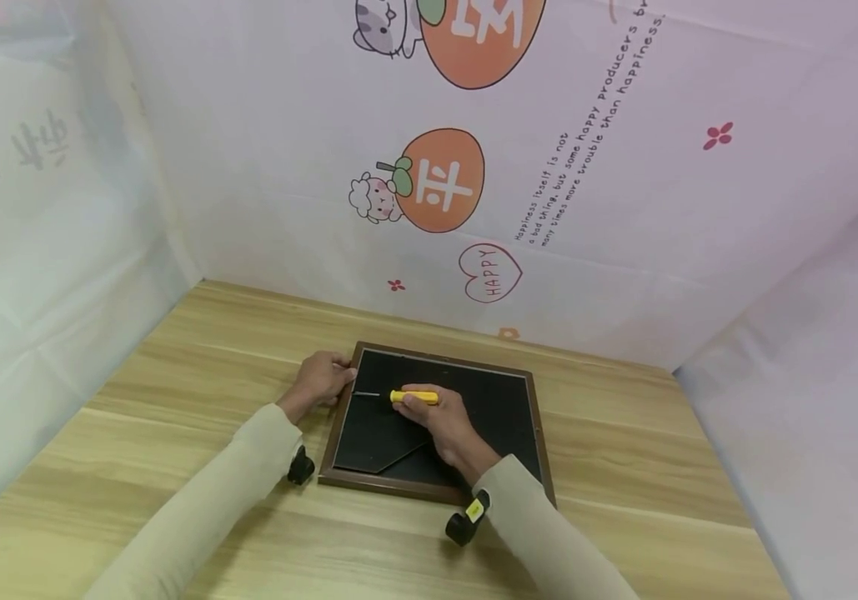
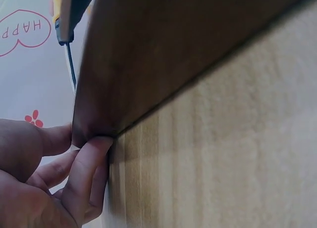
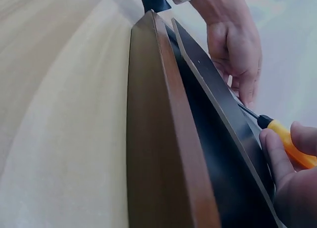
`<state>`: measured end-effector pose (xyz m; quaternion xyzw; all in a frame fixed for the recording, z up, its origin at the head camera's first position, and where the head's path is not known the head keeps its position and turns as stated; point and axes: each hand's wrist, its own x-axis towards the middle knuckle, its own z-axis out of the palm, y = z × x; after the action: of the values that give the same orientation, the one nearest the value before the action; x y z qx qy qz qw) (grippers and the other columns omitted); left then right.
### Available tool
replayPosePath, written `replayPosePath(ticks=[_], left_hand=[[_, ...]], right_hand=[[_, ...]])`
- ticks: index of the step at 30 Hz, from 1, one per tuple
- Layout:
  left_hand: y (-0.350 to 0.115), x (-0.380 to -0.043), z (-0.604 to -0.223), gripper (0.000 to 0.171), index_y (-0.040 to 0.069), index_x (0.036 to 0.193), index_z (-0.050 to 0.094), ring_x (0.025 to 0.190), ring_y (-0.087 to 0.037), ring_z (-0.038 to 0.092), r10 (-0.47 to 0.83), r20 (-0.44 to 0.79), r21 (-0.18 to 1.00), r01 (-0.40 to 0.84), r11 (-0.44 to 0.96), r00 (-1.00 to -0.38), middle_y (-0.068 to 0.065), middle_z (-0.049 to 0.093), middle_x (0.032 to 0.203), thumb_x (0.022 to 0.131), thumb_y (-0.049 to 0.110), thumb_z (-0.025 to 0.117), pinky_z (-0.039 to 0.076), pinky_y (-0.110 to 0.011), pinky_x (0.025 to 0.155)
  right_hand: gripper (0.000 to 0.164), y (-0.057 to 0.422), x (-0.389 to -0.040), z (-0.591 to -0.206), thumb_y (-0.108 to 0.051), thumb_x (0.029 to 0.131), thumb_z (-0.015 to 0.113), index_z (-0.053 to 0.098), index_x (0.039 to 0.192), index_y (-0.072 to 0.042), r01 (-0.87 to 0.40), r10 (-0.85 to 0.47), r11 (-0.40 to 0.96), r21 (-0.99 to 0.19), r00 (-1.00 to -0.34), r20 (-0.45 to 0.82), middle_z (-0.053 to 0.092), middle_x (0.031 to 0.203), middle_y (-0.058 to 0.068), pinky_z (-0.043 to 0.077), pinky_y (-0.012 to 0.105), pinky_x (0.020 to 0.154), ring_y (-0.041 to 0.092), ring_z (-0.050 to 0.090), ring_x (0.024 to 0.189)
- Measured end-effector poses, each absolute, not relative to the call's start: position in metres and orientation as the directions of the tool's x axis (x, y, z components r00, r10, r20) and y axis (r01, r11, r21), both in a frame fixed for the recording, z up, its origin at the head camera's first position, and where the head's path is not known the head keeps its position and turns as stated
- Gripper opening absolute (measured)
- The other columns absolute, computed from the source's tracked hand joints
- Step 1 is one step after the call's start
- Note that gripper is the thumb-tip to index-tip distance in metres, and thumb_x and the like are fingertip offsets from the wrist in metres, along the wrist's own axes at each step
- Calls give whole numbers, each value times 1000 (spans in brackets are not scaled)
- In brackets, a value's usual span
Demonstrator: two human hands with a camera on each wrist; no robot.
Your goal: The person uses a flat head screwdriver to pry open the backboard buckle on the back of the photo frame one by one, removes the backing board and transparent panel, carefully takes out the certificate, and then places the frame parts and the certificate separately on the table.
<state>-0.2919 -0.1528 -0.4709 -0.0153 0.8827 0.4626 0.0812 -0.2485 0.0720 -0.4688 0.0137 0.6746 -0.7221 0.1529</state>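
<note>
A brown picture frame [image 1: 391,488] lies back side up on the table, with a black backing board [image 1: 499,408] inside its rim. A black flap [image 1: 368,446] with an angled corner lies over the board's left part; the right wrist view shows its edge raised above the frame. My left hand [image 1: 321,377] grips the frame's left side, thumb at the upper edge and fingers against the side and underside. In my right hand [image 1: 445,417] is a screwdriver [image 1: 415,397] with a yellow handle. Its thin shaft [image 1: 367,394] points left, the tip right at the left rim near my left thumb.
The light wood table [image 1: 624,467] extends around the frame. Behind it and at both sides hang pale printed cloth walls [image 1: 594,275]. Each wrist wears a small black camera, the left one [image 1: 300,465] beside the frame, the right one [image 1: 466,521] near its front edge.
</note>
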Motion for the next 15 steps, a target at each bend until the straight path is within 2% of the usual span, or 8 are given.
replayPosePath(ticks=[8,15], left_hand=[[-149,-292,-469,38,-1,132,57,101,-30,69,60,-181,820,-117,561,-982,-22,62,131,100,20,58,60,-30,63],[-153,-293,-469,37,-2,130,58,96,-29,71,47,-186,829,-131,543,-981,-23,62,130,99,18,59,60,-30,61]], right_hand=[[35,77,-248,-468,-1,95,60,57,129,7,254,-186,-53,-966,-953,-241,57,126,23,56,25,91,22,71,103],[36,75,-248,-471,-2,94,62,57,129,7,246,-197,-61,-967,-953,-230,59,124,22,55,27,92,21,71,103]])
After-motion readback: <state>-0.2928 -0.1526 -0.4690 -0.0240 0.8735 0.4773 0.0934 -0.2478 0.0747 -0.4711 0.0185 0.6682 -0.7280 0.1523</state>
